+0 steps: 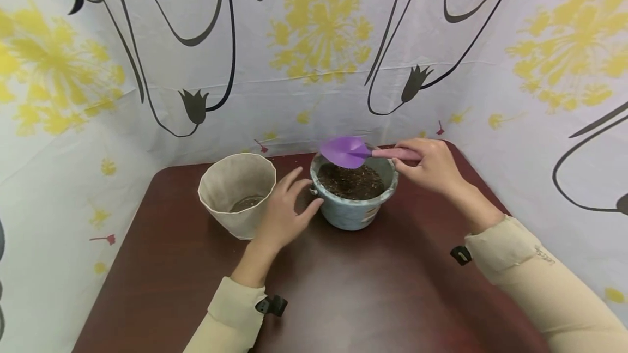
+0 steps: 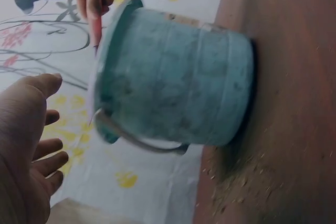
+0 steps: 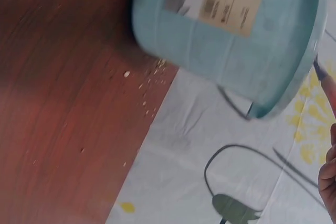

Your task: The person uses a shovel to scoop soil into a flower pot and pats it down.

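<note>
My right hand (image 1: 429, 163) grips the pink handle of a garden trowel (image 1: 345, 151) with a purple blade. The blade lies over the far left part of a blue bucket (image 1: 349, 214), above the dark soil (image 1: 355, 183) inside it. My left hand (image 1: 284, 211) is between the two containers, fingers spread and holding nothing, its fingertips near the bucket's left rim. Left of that hand stands a whitish pot (image 1: 223, 178) with a little soil at its bottom, partly hidden by the hand. In the left wrist view the bucket's handle (image 2: 142, 141) hangs down its side.
Both containers stand toward the back of a dark red table (image 1: 343, 287). Close behind and at the sides hangs a white patterned cloth (image 1: 304, 102). Small crumbs (image 2: 241, 187) lie on the table beside the bucket. A printed label (image 3: 233, 1) is on the bucket's side.
</note>
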Tool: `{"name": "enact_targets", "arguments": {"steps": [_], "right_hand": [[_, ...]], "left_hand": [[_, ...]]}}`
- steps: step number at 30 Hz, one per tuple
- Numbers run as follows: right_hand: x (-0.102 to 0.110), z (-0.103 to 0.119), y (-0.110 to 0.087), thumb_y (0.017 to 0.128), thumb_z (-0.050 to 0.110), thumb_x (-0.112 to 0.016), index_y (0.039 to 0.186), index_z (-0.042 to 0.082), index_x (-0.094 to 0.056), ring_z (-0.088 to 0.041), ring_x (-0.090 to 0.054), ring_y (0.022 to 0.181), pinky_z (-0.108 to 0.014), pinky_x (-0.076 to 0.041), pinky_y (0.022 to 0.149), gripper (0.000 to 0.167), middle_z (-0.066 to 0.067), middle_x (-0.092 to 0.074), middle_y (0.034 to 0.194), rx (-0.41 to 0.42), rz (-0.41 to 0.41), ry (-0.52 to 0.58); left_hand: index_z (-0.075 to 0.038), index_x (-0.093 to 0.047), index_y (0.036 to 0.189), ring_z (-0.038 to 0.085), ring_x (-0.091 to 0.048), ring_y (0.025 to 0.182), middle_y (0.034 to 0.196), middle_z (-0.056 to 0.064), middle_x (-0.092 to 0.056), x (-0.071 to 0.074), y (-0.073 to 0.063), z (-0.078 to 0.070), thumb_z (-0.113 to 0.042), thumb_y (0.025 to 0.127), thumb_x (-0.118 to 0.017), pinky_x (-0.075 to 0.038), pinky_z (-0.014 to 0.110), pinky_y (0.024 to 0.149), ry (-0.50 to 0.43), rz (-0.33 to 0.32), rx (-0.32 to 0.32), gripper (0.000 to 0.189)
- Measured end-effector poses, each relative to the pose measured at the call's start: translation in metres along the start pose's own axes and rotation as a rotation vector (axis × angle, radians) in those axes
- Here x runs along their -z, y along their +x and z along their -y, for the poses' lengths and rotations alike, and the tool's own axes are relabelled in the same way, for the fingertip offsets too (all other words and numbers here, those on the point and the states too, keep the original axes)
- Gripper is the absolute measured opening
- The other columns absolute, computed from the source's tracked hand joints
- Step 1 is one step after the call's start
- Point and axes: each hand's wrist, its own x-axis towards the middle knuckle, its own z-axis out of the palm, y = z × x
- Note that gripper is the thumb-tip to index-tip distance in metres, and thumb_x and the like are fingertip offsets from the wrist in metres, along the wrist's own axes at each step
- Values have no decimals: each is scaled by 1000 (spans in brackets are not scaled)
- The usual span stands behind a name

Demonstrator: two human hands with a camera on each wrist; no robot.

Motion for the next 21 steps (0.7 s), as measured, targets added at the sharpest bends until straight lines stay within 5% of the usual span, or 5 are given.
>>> {"name": "enact_targets", "arguments": {"steps": [11,21], "right_hand": [[-6,1,0,78,11,-71,79,7,-74,-12,-47,51,-32,-40,50,6,2,-68,63,-8,185,-15],[-8,19,14,83,23,-81,83,16,-82,-11,-45,44,-37,-41,40,7,3,-66,58,-17,312,-163]], "left_hand": [[-12,-61,140,38,-49,136,158,11,-40,-18,2,-5,-45,97,-67,-40,61,108,-21,186,103,55],[-12,-64,137,35,-53,134,157,8,-44,-26,4,-8,-45,96,-67,-43,60,106,-37,179,130,53]]}}
